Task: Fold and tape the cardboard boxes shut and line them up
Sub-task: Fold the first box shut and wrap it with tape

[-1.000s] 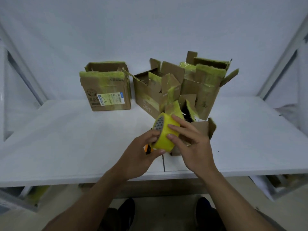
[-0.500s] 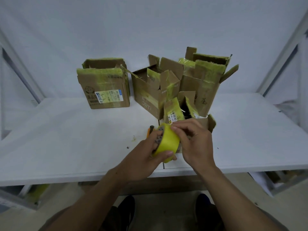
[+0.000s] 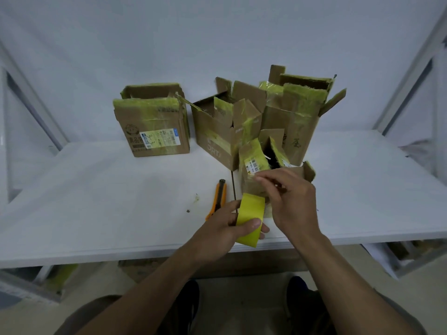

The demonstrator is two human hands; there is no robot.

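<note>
While the left hand point(image 3: 223, 229) grips the roll of yellow tape point(image 3: 250, 217) over the near edge of the white table point(image 3: 96, 201), thumb pressed across the roll's outer face and fingers curled round its far side, the right hand point(image 3: 291, 201) hangs just above and to the right of the roll. In the head view its fingers are bent, and the tips of thumb and forefinger are drawn together in front of the small box point(image 3: 254, 163). Whether they pinch a tape end is too blurred to tell.

That small box stands nearest, on the table just beyond the hands. Its top flaps are up and its dark inside shows. A barcode label sits on the left flap, and patches of yellow tape run along the edges.

Close behind it stand two larger ones. The middle box point(image 3: 215, 139) is turned corner-on with its flaps standing open. The tall box point(image 3: 296, 122) at the right rear also has open flaps, with yellow tape along them. The left box point(image 3: 154, 126) stands apart from this cluster, near the back wall. It has a blue-and-white label on its front face, yellow tape across its top front edge and its rear flap upright.

An orange utility knife point(image 3: 219, 198) lies flat on the table just left of the roll, its dark tip pointing away from the person. A few dark specks point(image 3: 192, 204) lie on the table beside it.
</note>
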